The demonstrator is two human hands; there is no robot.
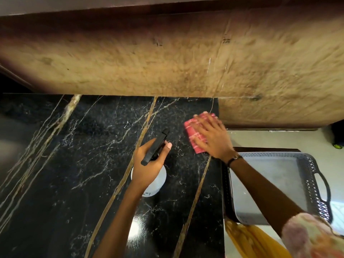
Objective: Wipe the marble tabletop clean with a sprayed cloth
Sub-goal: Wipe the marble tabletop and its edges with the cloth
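The black marble tabletop (78, 164) has gold and white veins and fills the lower left. My left hand (149, 162) grips a spray bottle (158, 180) with a white body and a black trigger head, held upright over the marble's middle. My right hand (212, 136) lies flat, fingers spread, pressing a folded pink checked cloth (193, 135) onto the marble near its far right corner. The hand covers most of the cloth. The right hand is slightly blurred.
A tan, worn wall surface (186, 62) rises directly behind the table. To the right of the table edge stands a grey perforated plastic tray (314, 185) with a handle, on a lower surface. Yellow fabric (249, 241) hangs below my right arm.
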